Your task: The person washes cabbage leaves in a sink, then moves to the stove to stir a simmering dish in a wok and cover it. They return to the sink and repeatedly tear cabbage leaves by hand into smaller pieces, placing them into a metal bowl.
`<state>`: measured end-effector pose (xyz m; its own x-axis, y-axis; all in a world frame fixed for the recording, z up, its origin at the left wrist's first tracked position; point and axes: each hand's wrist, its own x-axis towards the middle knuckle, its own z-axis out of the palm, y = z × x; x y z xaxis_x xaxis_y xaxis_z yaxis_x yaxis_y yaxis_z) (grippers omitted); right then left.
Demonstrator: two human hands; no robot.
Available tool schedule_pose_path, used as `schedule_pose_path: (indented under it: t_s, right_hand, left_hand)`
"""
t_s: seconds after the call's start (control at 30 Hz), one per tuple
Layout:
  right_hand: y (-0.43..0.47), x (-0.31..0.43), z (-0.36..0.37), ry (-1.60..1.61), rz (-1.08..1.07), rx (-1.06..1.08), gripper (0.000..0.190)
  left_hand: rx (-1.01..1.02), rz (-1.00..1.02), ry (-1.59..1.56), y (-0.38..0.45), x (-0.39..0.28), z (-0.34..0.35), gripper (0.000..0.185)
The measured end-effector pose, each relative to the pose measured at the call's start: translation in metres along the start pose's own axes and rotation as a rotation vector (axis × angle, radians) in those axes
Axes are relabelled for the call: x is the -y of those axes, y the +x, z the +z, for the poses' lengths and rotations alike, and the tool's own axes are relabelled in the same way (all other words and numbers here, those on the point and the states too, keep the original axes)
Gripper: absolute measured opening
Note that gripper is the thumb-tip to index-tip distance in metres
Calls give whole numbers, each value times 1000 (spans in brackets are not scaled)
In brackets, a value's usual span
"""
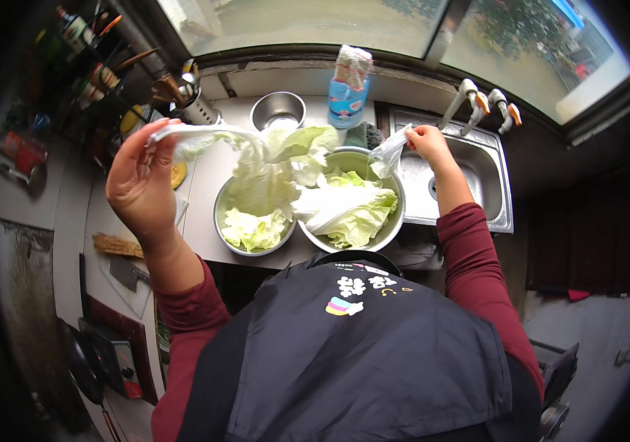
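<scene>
My left hand (146, 177), raised at the left, pinches a white, film-like strip between thumb and fingers. The strip runs into pale green cabbage-like leaves (265, 171) that hang over the left metal bowl (218, 224). My right hand (429, 143) pinches a corner of a thin white plastic bag (389, 153) above the sink's near left side. More white film drapes over leaves (378, 207) in the larger right bowl (395, 235). Whether both hands hold one bag is hard to tell. Torn leaves (254, 229) lie in the left bowl.
Behind the bowls stand a steel pot (279, 110) and a blue bottle (346, 105) with a cloth on top. A steel sink (486, 182) with taps (472, 105) is at the right. A cleaver (127, 273) rests on the left counter, near a utensil holder (202, 109).
</scene>
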<state>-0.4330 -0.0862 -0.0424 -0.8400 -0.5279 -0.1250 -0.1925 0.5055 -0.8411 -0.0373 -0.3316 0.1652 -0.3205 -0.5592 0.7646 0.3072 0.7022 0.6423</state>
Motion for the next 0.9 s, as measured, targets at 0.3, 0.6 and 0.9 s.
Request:
schedule_pose_path:
  t_s: [0.3,0.6,0.9]
  right_hand:
    - [-26,130,98,251,-232,442,28]
    - [-115,212,200,-164,-600,484,46]
    - [-156,258,198,-149,-849,556,26]
  left_hand:
    - [-159,-211,156,-16,15,-88,18]
    - [-102,-392,50,-37,24,-102,19]
    - [32,-467,-281,-39,39,-64,27]
